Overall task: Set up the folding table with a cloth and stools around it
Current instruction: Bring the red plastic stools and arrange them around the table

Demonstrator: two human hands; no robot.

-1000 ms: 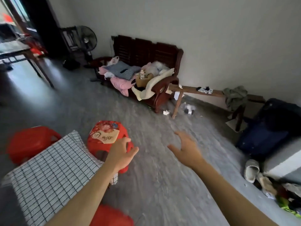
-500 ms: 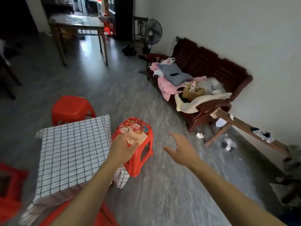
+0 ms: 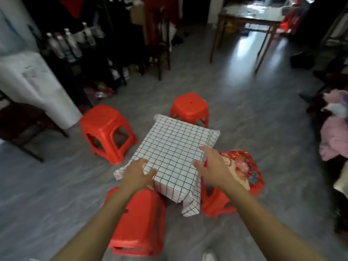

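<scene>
A small low table stands on the grey floor under a white cloth with a black grid [image 3: 175, 147]. Red plastic stools sit on all its sides: one at the left [image 3: 107, 131], one at the far side [image 3: 190, 109], one at the near side [image 3: 139, 223]. The stool at the right [image 3: 243, 170] has a flowered seat. My left hand [image 3: 136, 174] rests with spread fingers on the cloth's near left edge. Over the cloth's near right edge my right hand [image 3: 212, 166] hovers with fingers apart, holding nothing.
A dark wooden table [image 3: 250, 19] stands at the back right. Shelves with bottles [image 3: 69, 44] and a chair [image 3: 158, 44] fill the back left. A white draped object [image 3: 33, 85] is at the left, pink clothes [image 3: 335, 140] at the right edge.
The view has swung left from the wooden sofa to the table. My left hand let go of the flowered stool; both hands have moved onto the cloth's near edge.
</scene>
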